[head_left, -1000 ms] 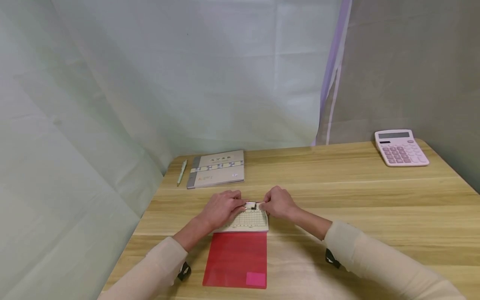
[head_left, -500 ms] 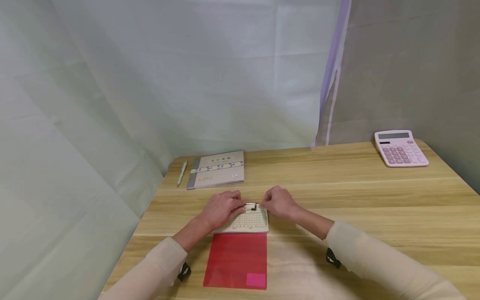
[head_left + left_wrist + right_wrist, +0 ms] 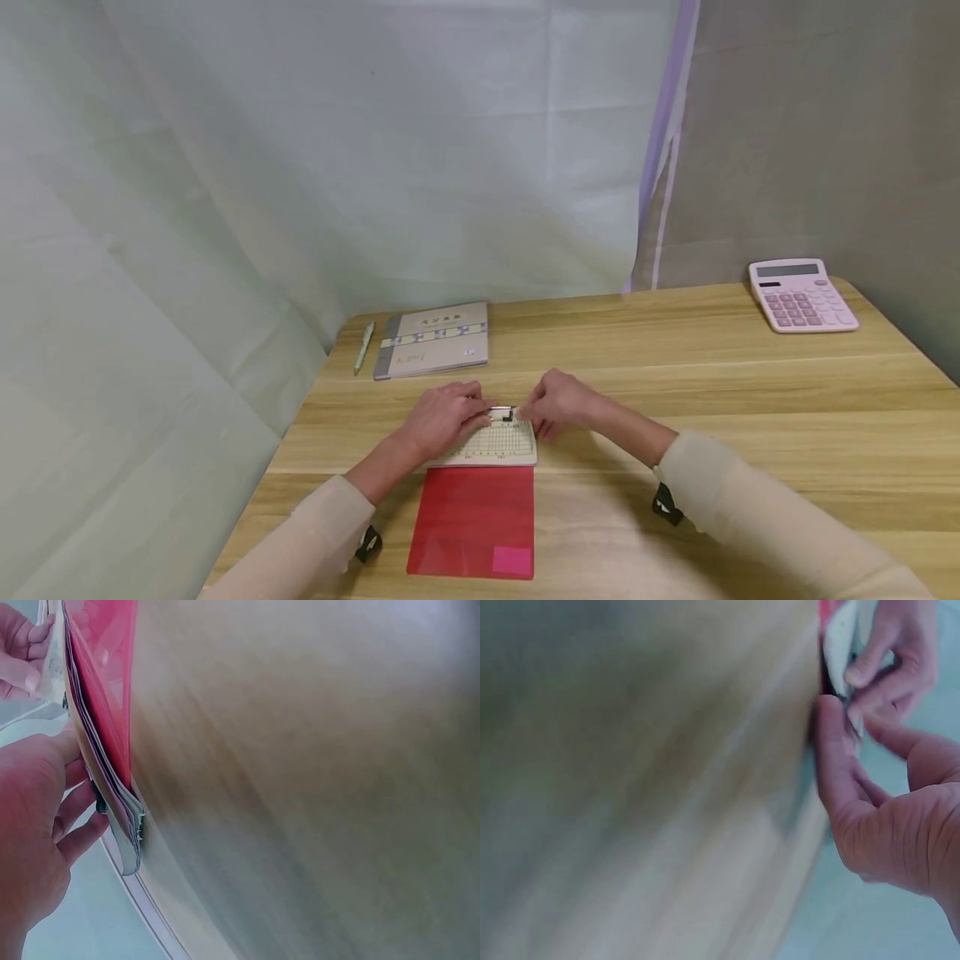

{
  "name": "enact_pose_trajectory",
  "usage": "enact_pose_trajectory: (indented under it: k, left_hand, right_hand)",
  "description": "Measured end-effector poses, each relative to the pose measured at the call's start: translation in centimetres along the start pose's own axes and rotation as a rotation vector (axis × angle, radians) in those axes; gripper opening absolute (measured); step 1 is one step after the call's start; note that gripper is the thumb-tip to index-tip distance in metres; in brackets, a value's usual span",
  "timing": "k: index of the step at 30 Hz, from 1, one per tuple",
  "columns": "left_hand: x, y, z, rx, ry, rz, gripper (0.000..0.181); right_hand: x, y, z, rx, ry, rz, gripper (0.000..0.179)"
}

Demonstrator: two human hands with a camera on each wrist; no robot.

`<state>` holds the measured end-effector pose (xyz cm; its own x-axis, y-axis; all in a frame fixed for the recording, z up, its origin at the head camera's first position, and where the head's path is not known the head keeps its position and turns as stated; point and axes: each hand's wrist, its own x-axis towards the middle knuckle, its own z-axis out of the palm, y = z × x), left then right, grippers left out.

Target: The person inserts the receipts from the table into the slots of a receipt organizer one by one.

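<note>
A cream pad of gridded forms (image 3: 491, 443) lies on the table, its far edge carrying a thin metal fastener with a black piece (image 3: 507, 416). Translucent red cover (image 3: 472, 521) with a pink label extends from the pad towards the person. My left hand (image 3: 444, 418) lies over the pad's upper left corner, thumb and fingertips pinching the fastener's left end. At the right end, my right hand (image 3: 558, 400) brings thumb and index finger together on the fastener, its other fingers hanging past the pad's edge. In the left wrist view, page layers (image 3: 112, 776) fan out beside the fingers.
Behind the pad lie a grey notebook (image 3: 435, 354) with a patterned band and a pale green pen (image 3: 363, 347). A pink calculator (image 3: 802, 296) stands at the far right corner. Pale curtains (image 3: 450, 167) hang along the wood-grain table's (image 3: 675, 358) back and left.
My right hand has shifted slightly, its wrist moving right and its lower fingers dropping into view by the pad's corner. The left hand, pad and red cover stay nearly in place.
</note>
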<state>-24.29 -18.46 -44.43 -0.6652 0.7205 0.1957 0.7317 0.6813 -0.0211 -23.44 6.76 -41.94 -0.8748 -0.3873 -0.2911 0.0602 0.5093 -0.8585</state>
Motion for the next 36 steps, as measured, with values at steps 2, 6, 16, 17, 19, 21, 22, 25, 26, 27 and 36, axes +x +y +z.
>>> enact_pose_trajectory:
  k: [2,6,16,17,19,21,22,25,26,27,36]
  left_hand:
    - [0.0,0.0,0.1,0.006,0.009,0.007,0.026]
    - [0.0,-0.1,0.2,0.031,0.023,0.025,0.025]
    - [0.0,0.0,0.1,0.033,0.031,0.025,0.024]
    - [0.0,0.0,0.1,0.035,0.032,0.025,0.024]
    - [0.0,0.0,0.1,0.035,0.036,0.028,0.024]
    - [0.0,0.0,0.1,0.032,0.032,0.025,0.024]
    - [0.0,0.0,0.1,0.029,0.028,0.021,0.025]
    - [-0.1,0.0,0.0,0.005,0.018,0.005,0.026]
    - [-0.1,0.0,0.0,-0.005,0.015,-0.002,0.027]
    - [-0.1,0.0,0.0,-0.012,0.011,-0.011,0.027]
    - [0.0,0.1,0.0,-0.029,-0.025,-0.067,0.029]
  right_hand:
    - [-0.1,0.2,0.6,0.060,0.027,0.011,0.021]
    - [-0.4,0.4,1.5,0.159,0.100,0.027,0.029]
    - [-0.6,0.4,2.3,0.217,0.195,0.095,0.010]
    - [-0.6,0.4,2.4,0.227,0.199,0.099,0.010]
    - [-0.6,0.5,2.4,0.239,0.204,0.101,0.013]
    - [-0.6,0.5,2.5,0.246,0.208,0.101,0.015]
    - [-0.6,0.6,2.5,0.247,0.209,0.100,0.015]
    - [-0.5,0.6,2.6,0.246,0.212,0.097,0.015]
    - [-0.5,0.6,2.6,0.247,0.212,0.097,0.015]
    - [-0.5,0.6,2.6,0.246,0.211,0.097,0.015]
    - [-0.8,0.3,1.8,0.186,0.128,0.091,0.013]
